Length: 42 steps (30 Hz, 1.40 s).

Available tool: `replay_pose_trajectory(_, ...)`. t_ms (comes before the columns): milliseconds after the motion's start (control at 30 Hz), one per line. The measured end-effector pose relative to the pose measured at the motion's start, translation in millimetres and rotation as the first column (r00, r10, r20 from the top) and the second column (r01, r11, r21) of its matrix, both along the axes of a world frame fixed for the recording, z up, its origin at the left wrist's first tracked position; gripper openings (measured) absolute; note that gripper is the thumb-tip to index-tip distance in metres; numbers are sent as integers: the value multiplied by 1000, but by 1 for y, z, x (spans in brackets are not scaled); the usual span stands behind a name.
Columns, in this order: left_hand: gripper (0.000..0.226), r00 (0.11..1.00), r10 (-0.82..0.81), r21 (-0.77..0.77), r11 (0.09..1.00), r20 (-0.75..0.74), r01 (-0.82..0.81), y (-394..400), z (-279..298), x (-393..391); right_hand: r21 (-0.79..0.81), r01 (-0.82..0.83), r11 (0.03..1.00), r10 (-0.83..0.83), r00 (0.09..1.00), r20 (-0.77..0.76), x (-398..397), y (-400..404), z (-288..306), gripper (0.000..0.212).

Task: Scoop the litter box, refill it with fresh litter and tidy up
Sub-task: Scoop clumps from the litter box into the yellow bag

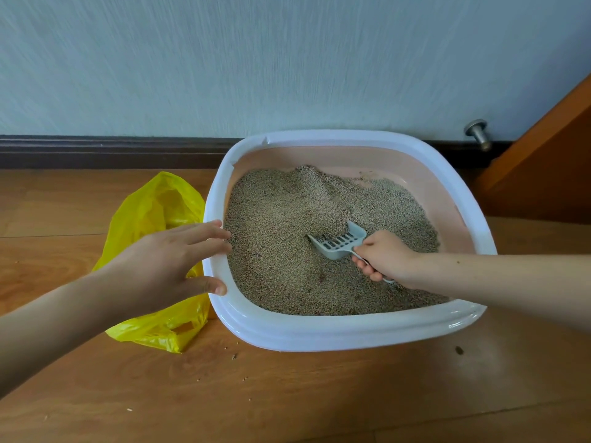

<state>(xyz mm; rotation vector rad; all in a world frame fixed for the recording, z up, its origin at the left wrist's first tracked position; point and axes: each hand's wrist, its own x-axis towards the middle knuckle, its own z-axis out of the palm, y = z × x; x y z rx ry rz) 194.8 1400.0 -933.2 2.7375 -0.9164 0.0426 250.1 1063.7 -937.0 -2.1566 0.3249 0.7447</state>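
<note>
I see a wooden floor (319, 394) meeting a pale wall, with the litter box (348, 327) against the skirting. My left hand (160, 260) lies flat, fingers straight, on the box's left rim. My right hand (385, 255) curls round the handle of the grey scoop (339, 243), its blade dug into the litter (278, 225) near the middle. A yellow bag (153, 215) lies beside the box's left edge, apparently touching it.

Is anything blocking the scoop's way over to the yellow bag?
Only the litter box's left rim, with the left hand resting on it, lies between the scoop and the yellow bag.
</note>
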Motion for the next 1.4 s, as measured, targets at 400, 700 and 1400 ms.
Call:
replay_pose_trajectory(400,63,1000,9,-13,1000,-10,-9,1,0,0,89,-228,969,221,972,82,-7,-20,12,27)
replay_pose_trajectory(700,67,1000,8,-9,1000,-14,-8,0,0,0,-167,-563,809,576,816,43,15,-55,24,30)
replay_pose_trajectory(1400,66,999,27,-20,999,-29,-28,0,0,0,-521,-797,306,830,491,-264,52,-72,37,36)
